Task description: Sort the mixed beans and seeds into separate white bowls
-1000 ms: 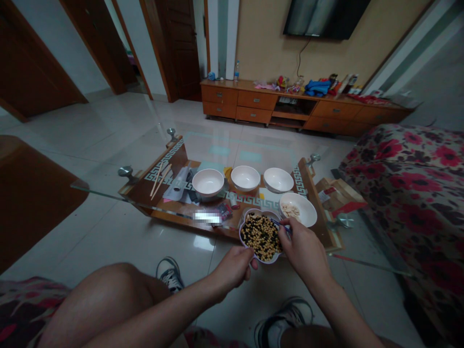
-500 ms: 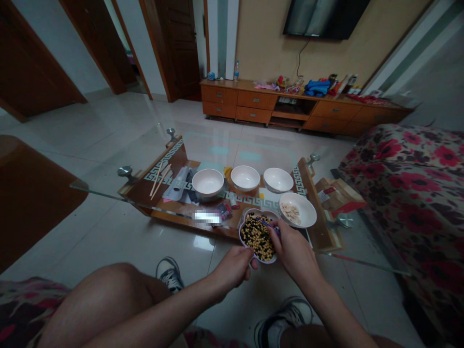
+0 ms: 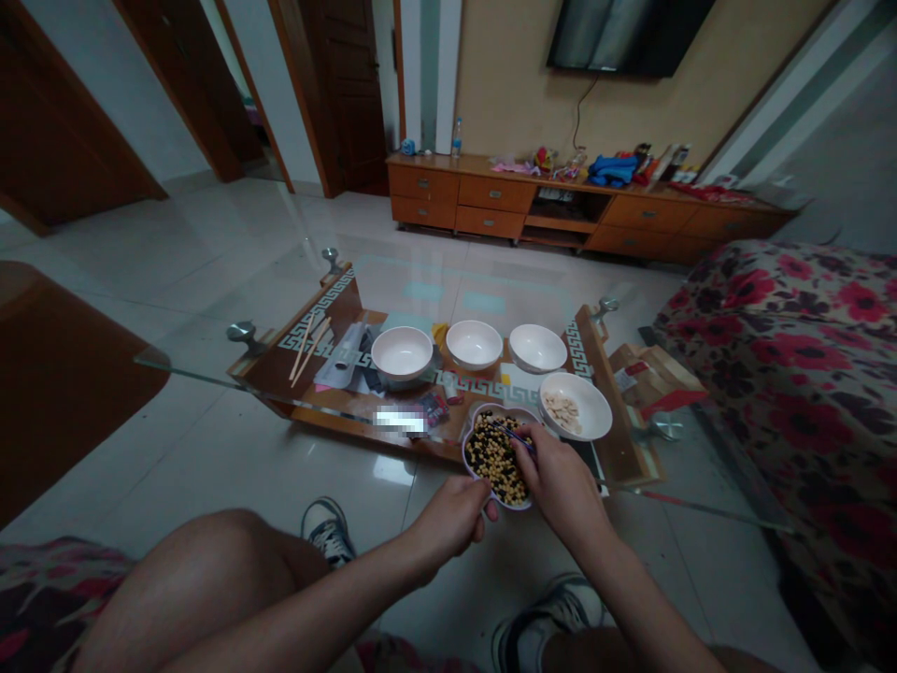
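My left hand point(image 3: 455, 519) is closed on the near rim of a flower-shaped dish point(image 3: 468, 439), thumb on top of the edge. Mixed yellow and black beans point(image 3: 496, 458) fill the dish, which sits at the near edge of the glass table. Over its right side my right hand point(image 3: 557, 472) pinches purple-blue tweezers point(image 3: 522, 439), their tips down among the beans. Whether a bean is between the tips is too small to tell. Just beyond stands a white bowl point(image 3: 595, 411) with pale flat pieces point(image 3: 562, 411) in it.
Three other white bowls, the left point(image 3: 402, 353), middle point(image 3: 475, 345) and right point(image 3: 537, 348), stand in a row on the glass table point(image 3: 210, 374). Wooden chopsticks point(image 3: 308, 352) lie at left. A paper bag point(image 3: 651, 379) is beyond the table's right side.
My right hand has shifted slightly left with the tweezers, their tips moving a little over the beans. My left hand and the dish stay put.
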The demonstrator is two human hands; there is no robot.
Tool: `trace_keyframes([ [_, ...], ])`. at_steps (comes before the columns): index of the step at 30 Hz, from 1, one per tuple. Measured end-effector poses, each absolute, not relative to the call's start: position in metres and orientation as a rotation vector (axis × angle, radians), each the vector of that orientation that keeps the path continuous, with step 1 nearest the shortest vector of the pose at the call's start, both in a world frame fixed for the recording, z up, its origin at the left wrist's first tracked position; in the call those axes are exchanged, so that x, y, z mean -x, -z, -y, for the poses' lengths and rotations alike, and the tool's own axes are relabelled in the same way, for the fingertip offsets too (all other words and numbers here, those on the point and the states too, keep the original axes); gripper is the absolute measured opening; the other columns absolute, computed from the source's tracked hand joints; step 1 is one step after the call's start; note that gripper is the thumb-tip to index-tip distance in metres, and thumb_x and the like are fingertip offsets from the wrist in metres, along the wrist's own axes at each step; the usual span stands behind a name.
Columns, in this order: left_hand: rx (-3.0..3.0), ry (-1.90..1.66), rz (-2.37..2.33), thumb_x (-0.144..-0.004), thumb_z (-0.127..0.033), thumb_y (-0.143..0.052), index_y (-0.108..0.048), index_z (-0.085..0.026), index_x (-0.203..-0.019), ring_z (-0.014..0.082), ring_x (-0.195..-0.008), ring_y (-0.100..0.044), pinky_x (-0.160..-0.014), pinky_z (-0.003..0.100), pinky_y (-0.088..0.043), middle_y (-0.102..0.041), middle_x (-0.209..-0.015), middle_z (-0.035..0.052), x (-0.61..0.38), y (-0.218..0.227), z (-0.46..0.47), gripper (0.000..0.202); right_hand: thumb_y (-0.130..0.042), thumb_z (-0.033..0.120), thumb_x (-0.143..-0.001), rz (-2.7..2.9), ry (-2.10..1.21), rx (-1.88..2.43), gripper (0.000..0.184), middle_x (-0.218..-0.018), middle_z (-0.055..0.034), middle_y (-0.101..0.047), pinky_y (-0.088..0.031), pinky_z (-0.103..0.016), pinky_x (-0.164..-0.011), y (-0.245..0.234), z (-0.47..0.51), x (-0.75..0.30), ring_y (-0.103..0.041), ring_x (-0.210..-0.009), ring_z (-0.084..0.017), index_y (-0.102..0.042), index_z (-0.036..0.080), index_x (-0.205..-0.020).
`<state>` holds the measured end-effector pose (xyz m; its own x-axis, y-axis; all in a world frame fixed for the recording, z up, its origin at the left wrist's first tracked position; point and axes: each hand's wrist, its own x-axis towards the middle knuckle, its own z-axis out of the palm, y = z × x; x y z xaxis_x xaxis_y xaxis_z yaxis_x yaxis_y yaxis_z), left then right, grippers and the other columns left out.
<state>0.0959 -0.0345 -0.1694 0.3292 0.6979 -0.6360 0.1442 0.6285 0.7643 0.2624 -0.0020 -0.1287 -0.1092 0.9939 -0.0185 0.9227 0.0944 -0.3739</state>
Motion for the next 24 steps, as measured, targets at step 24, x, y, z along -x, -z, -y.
trace_keyframes([
  [24, -0.857, -0.413, -1.209, -0.091, -0.056, -0.036, -0.054, -0.019, -0.069, 0.0077, -0.031, -0.026, -0.038, 0.021, -0.016, -0.041, -0.041, -0.0048, -0.0949, 0.17, 0.0331, 0.046, -0.04, 0.031, -0.099, 2.238, -0.249, 1.861, 0.03, -0.099, -0.0073, -0.076, -0.041, -0.029, -0.071, 0.1318, 0.0052, -0.2618, -0.07, -0.083, -0.021, -0.066, 0.02, -0.109],
])
